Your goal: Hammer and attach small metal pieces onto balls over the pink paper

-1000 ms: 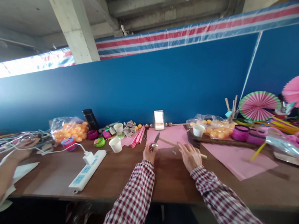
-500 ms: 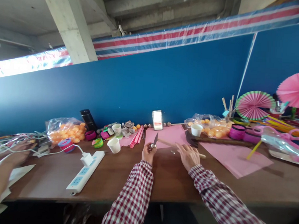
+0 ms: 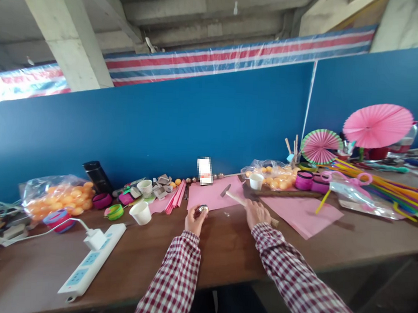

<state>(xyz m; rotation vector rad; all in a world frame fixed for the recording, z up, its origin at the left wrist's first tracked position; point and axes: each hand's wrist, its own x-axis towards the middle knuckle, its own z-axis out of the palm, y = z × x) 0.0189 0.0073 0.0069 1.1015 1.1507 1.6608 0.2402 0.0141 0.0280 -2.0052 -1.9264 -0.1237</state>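
My left hand [image 3: 194, 219] is closed around a small shiny metal ball [image 3: 202, 208], held just above the brown table [image 3: 224, 252] at the edge of a pink paper sheet [image 3: 210, 196]. My right hand [image 3: 257, 213] rests on the wooden handle of a hammer [image 3: 233, 197], fingers curled over it. The hammer's dark head [image 3: 225, 190] lies on the pink sheet, and the handle's end sticks out by my wrist. A tiny metal piece [image 3: 226, 214] lies on the table between my hands.
A white power strip [image 3: 91, 258] and a paper cup [image 3: 141, 213] are at left. Bags of orange balls [image 3: 56, 196] [image 3: 271, 174], pink tape rolls [image 3: 304, 180], folded pink paper fans [image 3: 377, 125], coloured sticks [image 3: 387, 186] and a second pink sheet [image 3: 299, 211] crowd the back and right.
The view has swung so everything sits further left, and another person's arm at the left edge is gone. My left hand has sunk a little; the hammer head now lies apart from it.
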